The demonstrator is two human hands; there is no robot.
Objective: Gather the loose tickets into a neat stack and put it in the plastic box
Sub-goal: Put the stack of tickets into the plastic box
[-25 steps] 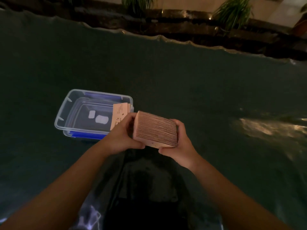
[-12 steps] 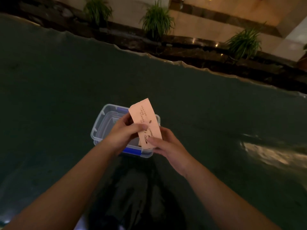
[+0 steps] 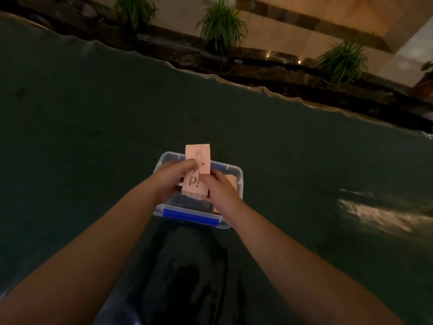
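A stack of pink tickets point(image 3: 196, 160) with black print and a cup drawing stands tilted over the clear plastic box point(image 3: 239, 181), which has blue clips. My left hand point(image 3: 173, 178) grips the stack's left side and my right hand point(image 3: 219, 188) grips its right side. The stack's lower end sits inside the box opening. Another pink ticket point(image 3: 232, 180) lies in the box at the right, partly hidden by my right hand.
The box rests on a dark green table cover point(image 3: 93, 137) with a wavy far edge. Beyond the edge stand potted plants point(image 3: 220, 24) along a dark ledge. A bright glare patch point(image 3: 375, 212) lies on the cover at the right.
Both hands carried the ticket stack from right of the box to over it, turning it upright, then lowered its end into the box. The view shifted so the box sits centred.
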